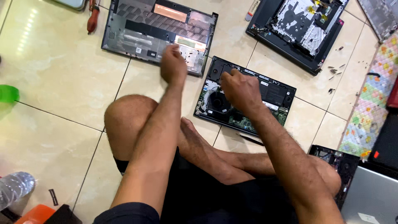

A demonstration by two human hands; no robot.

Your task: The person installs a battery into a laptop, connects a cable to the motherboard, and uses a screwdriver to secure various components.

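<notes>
The opened black laptop base (244,96) lies at one o'clock, circuit board and fan bared; its detached grey bottom cover (141,29) lies at eleven. The right hand (240,89) rests loosely curled on the base, the left hand (173,66), fingers bunched, touches the cover. Inner parts remain mounted.

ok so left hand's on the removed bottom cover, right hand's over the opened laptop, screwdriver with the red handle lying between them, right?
Not quite. In the head view the red-handled screwdriver lies at the top left, beyond the bottom cover, not between the hands. Left hand on the cover and right hand over the opened laptop hold.
</notes>
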